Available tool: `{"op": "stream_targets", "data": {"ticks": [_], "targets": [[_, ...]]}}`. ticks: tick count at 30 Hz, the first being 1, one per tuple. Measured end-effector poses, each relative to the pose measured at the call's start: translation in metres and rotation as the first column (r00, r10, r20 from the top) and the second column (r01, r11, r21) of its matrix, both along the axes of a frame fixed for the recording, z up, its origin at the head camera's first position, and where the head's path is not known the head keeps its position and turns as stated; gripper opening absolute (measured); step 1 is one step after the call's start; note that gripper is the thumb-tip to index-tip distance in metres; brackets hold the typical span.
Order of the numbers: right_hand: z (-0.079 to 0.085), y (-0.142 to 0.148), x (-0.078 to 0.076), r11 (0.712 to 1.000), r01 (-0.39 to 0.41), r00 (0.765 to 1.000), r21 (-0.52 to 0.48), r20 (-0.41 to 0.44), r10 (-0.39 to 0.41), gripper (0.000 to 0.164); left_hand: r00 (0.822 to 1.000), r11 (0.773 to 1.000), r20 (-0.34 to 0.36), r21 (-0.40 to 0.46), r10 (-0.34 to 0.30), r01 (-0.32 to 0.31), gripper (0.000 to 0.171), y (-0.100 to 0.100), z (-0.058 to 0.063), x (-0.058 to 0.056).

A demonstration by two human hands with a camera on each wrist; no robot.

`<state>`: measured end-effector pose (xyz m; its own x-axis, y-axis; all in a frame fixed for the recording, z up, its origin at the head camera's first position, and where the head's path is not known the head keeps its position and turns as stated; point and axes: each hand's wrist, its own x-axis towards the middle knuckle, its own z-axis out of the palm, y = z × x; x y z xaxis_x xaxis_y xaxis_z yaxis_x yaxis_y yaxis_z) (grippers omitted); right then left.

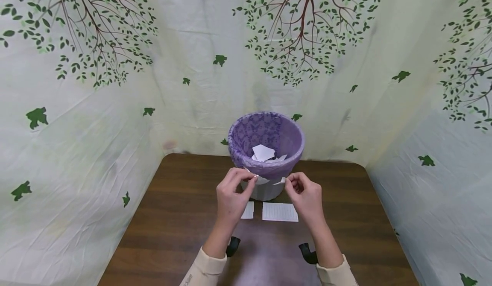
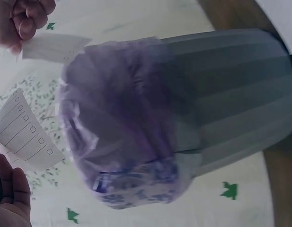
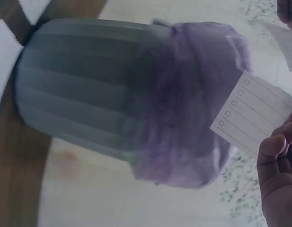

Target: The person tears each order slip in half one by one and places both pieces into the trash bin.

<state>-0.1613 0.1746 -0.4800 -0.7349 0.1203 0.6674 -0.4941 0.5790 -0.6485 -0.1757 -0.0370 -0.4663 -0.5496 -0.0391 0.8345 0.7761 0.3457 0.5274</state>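
Observation:
My left hand [image 1: 233, 196] pinches a piece of white paper between thumb and fingertips. In the left wrist view that piece of paper [image 2: 30, 132] shows ruled lines and small checkboxes, with one curved edge. My right hand [image 1: 306, 196] pinches another piece of paper [image 3: 252, 113], also lined with checkboxes. Both hands are raised side by side, apart, at the near side of a grey bin [image 1: 265, 192] with a purple patterned liner [image 1: 265, 126] folded over its rim. Inside the bin lie several white paper pieces [image 1: 263, 153].
On the brown wooden table [image 1: 184, 200], in front of the bin, lie a lined sheet [image 1: 280, 212] and a smaller paper piece [image 1: 247, 210], partly behind my left arm. Pale cloth [image 1: 200, 106] printed with trees and leaves surrounds the table. Black wrist mounts [image 1: 308, 254] sit at both forearms.

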Motion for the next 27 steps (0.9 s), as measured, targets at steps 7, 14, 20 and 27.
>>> {"op": "stream_targets", "data": {"ticks": [7,14,20,27], "targets": [[0.025,-0.006,-0.017,1.0,-0.027,0.997,-0.007,-0.074,0.026,0.011,0.999,1.0,-0.039,0.012,0.008,-0.007,0.009,0.003,0.02,-0.015],[0.04,-0.007,-0.034,0.998,-0.032,0.997,-0.058,-0.069,0.028,0.007,0.999,1.0,-0.052,0.029,0.012,-0.01,0.006,0.002,0.03,-0.028],[0.041,-0.007,-0.047,0.993,-0.04,0.997,-0.11,-0.069,0.032,0.007,0.999,0.999,-0.043,0.03,0.025,-0.024,0.005,0.003,0.031,-0.041],[0.03,-0.009,-0.06,0.995,-0.011,1.0,-0.101,0.023,0.014,0.005,1.0,1.0,0.011,0.009,0.018,-0.018,0.005,0.005,0.022,-0.056]]}}
